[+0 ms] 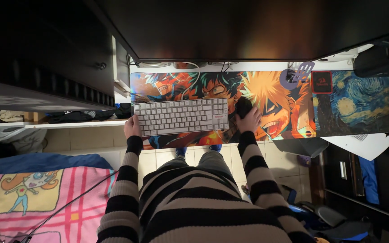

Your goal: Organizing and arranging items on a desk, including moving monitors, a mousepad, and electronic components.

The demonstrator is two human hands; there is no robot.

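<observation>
- On the desk [248,67], seen from straight above: a long printed desk mat [275,96] with cartoon artwork covers most of the surface; a second mat [365,101] with a swirling night-sky painting lies touching its right end.
- Both arms in black-and-cream striped sleeves [257,175] reach forward from the seated body to the desk's near edge.
- White keyboard [181,116] lies flat on the cartoon mat, left of centre, long side parallel to the desk edge.
- Left hand [131,127] rests at the keyboard's left end, fingers curled against its edge, touching it; whether it actually grips the keyboard cannot be told.
- Right hand [249,120] lies palm-down, loosely cupped over a black mouse [242,107] just right of the keyboard; the mouse's far end shows beyond the fingers.
- A small red square patch [322,82] sits at the night-sky mat's upper left corner.
- Left of the person, lower down: a pink bedspread [41,198] with a cartoon figure.
</observation>
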